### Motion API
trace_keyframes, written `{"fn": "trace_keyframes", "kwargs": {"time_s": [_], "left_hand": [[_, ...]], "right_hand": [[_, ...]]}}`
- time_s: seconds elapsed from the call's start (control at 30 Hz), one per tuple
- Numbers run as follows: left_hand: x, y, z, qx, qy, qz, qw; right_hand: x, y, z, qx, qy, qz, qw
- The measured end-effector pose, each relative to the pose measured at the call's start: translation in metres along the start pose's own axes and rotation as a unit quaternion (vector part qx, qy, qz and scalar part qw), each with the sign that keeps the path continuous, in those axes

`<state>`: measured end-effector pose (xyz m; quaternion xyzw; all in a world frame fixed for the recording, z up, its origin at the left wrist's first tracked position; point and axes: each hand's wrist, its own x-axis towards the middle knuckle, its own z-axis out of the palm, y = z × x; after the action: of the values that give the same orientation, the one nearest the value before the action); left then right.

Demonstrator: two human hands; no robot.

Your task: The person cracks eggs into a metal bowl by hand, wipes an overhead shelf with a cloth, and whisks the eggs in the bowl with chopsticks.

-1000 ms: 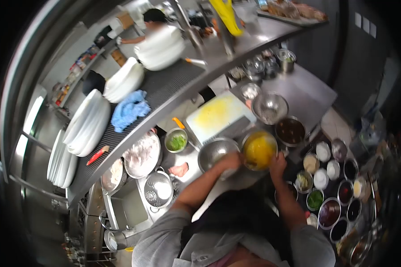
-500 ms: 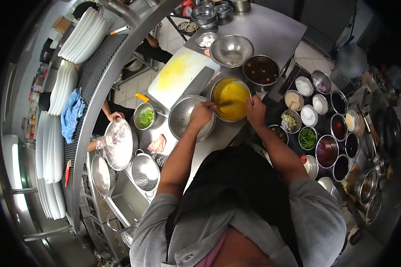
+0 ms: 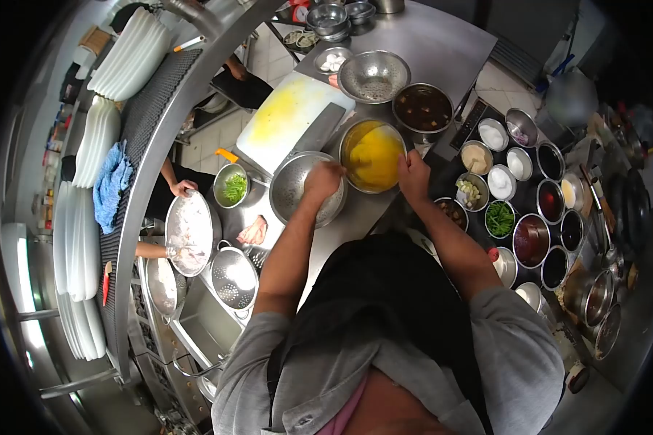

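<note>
My left hand (image 3: 324, 182) is closed and blurred by motion. It grips a stirring utensil whose far end is smeared in the yellow liquid, so its exact kind does not show. The liquid, like beaten egg, swirls in a steel bowl (image 3: 347, 166). My right hand (image 3: 413, 176) is shut on the right rim of that bowl, thumb uppermost. Under my left hand sits a wide steel colander (image 3: 286, 196). Behind the bowl stand another colander (image 3: 374, 67) and a pot of dark brown liquid (image 3: 424, 108).
A white cutting board (image 3: 276, 125) with yellow stains lies ahead. On the left, a co-worker's hand (image 3: 184, 187) holds a steel bowl (image 3: 189, 230) with whitish contents. Several containers of sauces, powders and chopped greens (image 3: 499, 219) crowd the right. Stacked white plates (image 3: 133, 56) line the left shelf.
My left hand has kept stirring; the utensil, clearer before, is now a blur in the yellow liquid. My right hand stays on the rim. The co-worker's bowl has shifted slightly.
</note>
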<state>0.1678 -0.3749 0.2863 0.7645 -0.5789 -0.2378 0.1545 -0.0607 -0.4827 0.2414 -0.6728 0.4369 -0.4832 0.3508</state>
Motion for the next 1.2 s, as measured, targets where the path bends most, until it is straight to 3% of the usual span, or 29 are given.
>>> {"fn": "trace_keyframes", "kwargs": {"time_s": [0.03,0.07,0.17,0.27,0.37,0.47,0.57,0.67,0.77,0.87,0.97,1.07,1.17,1.2], "left_hand": [[0.004,-0.009,0.007,0.048,-0.041,0.043,0.997],[-0.006,0.011,-0.001,-0.064,-0.073,-0.029,0.995],[-0.005,0.010,0.003,-0.079,0.095,-0.103,0.987],[-0.008,0.013,-0.005,-0.029,-0.033,-0.014,0.999],[-0.009,0.026,-0.012,-0.060,0.077,-0.103,0.990],[0.000,0.005,-0.001,0.048,-0.020,0.008,0.999],[-0.012,0.025,-0.013,-0.108,0.003,-0.062,0.992],[0.018,-0.044,0.026,0.101,0.003,0.061,0.993],[-0.007,0.012,-0.003,-0.125,-0.047,-0.048,0.990],[-0.003,0.016,-0.003,-0.035,0.096,-0.094,0.990],[-0.002,0.014,-0.008,-0.081,-0.068,-0.002,0.994],[0.001,0.029,-0.015,-0.036,0.049,-0.143,0.988],[0.001,0.020,-0.012,-0.073,-0.087,-0.019,0.993],[0.001,0.023,-0.012,-0.078,-0.038,-0.055,0.995]], "right_hand": [[0.000,-0.001,-0.002,-0.004,0.001,-0.006,1.000],[0.001,0.000,-0.003,-0.005,0.001,-0.006,1.000],[0.000,0.000,0.001,0.001,0.005,0.000,1.000],[0.000,-0.001,-0.003,-0.003,0.003,0.006,1.000],[0.001,-0.002,0.001,-0.004,0.003,-0.002,1.000],[0.000,0.000,0.000,-0.011,0.006,-0.009,1.000],[0.002,-0.001,0.003,-0.017,0.007,-0.004,1.000],[0.001,0.000,0.002,-0.018,0.014,-0.004,1.000],[0.003,0.003,0.002,-0.022,0.014,0.015,1.000],[0.001,0.005,0.004,-0.012,0.027,0.023,0.999],[0.004,0.011,0.005,-0.010,0.036,0.028,0.999],[0.004,0.012,0.008,0.003,0.032,0.041,0.999],[0.007,0.013,0.004,0.001,0.030,0.046,0.999],[0.007,0.014,0.004,-0.004,0.029,0.049,0.998]]}}
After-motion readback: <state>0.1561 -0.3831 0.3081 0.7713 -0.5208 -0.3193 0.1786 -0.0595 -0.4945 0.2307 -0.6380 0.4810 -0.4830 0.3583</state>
